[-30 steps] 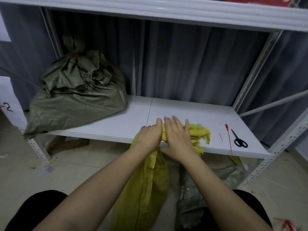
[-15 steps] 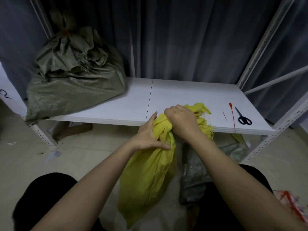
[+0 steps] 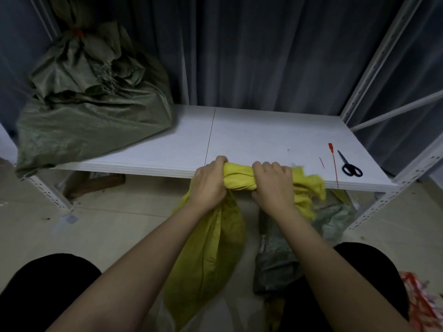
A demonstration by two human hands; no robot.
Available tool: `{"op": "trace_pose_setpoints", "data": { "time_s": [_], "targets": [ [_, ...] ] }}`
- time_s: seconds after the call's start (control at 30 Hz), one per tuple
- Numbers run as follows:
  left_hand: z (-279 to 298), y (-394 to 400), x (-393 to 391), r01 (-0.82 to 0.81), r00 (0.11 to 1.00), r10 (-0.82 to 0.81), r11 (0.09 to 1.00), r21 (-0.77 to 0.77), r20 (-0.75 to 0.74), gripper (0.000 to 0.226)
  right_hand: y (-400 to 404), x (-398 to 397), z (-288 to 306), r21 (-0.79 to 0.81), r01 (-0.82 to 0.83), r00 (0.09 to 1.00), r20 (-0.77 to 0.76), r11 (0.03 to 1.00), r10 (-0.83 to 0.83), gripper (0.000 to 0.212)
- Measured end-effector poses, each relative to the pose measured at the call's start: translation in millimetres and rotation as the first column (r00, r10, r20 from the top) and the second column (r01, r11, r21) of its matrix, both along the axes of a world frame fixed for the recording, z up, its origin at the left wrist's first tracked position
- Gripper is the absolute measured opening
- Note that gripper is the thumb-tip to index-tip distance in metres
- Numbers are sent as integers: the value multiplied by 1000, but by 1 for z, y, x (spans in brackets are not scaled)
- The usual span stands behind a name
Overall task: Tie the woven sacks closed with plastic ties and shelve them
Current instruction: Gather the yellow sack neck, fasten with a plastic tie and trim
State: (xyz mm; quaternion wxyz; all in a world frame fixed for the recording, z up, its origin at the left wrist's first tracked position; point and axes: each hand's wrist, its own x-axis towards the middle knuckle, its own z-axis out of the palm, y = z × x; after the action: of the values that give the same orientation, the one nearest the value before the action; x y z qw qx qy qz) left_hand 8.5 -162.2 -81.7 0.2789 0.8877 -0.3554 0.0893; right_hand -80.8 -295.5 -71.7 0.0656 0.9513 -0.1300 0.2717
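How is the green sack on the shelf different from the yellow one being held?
The green sack sits on the shelf with nobody touching it; the yellow sack hangs below the shelf's front edge, its neck gripped by the left hand and the right hand. The green sack's neck is already bound with a red tie; the yellow sack's neck is only bunched, with no tie visible. The green sack looks bulkier. Both look like woven plastic.

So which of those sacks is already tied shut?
The green sack on the shelf: a red tie cinches its neck. Both hands only grip the yellow sack.
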Motion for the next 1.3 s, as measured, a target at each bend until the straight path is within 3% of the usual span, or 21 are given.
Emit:
{"op": "trace_pose_setpoints", "data": {
  "time_s": [0.07, 0.13, 0.23, 0.37, 0.5, 0.6, 0.7, 0.77, 0.87, 1.0, 1.07, 1.17, 1.23, 1.3],
  "targets": [
    [-4, -9, 5, 8, 1000, -10, 996, 88, 26, 58, -2, 5, -20, 168, 92, 971, -232, 982, -52, 54],
    [-10, -16, 13, -15, 996, 0, 985, 173, 86, 67, -8, 14, -34, 372, 132, 901, -431, 919, 45, 80],
    [-12, -22, 29, -36, 988, -12, 952, 305, 153, 68, -22, 34, -29, 589, 165, 817, -531, 791, 225, 100],
    [-13, -35, 41, -58, 950, -63, 926, 373, 305, 70, -32, 51, -14, 524, 18, 889, -398, 851, 226, 79],
    [-5, -41, 17, 48, 986, -101, 932, 359, 132, 71, -22, 40, -13, 544, -24, 934, -286, 839, 213, 42],
    [1, -32, -3, 216, 975, -193, 938, 273, -107, 86, -22, 24, -17, 369, -32, 957, -257, 929, 135, 21],
    [15, -16, -14, 339, 895, -252, 920, 196, -368, 95, -27, 8, -18, 149, -95, 970, -207, 984, 125, 25],
    [24, -6, -15, 386, 846, -281, 909, 157, -454, 93, -28, -3, -16, 26, -137, 978, -158, 990, 139, 29],
    [24, 3, -12, 407, 834, -299, 901, 149, -464, 69, -22, -10, -6, -183, -222, 975, -17, 958, 223, 21],
    [8, 10, -17, 311, 774, -276, 950, -38, -569, 30, -5, -1, 6, -398, -370, 893, 98, 839, 440, 15],
    [-2, 9, -20, 222, 842, -219, 974, -52, -492, 22, -4, 3, 5, -415, -362, 889, 116, 835, 443, 22],
    [-12, 7, -16, 167, 974, -149, 981, 96, -173, 35, -9, 2, -4, -284, -343, 925, 62, 895, 374, 29],
    [-14, 6, -9, 142, 990, -139, 976, 168, -27, 35, -14, 0, -11, -65, -356, 931, -115, 932, 348, 56],
    [-12, 8, -4, 126, 990, -140, 955, 270, 30, 39, -18, -3, -17, 257, -318, 869, -306, 913, 389, 78]
  ]
}}
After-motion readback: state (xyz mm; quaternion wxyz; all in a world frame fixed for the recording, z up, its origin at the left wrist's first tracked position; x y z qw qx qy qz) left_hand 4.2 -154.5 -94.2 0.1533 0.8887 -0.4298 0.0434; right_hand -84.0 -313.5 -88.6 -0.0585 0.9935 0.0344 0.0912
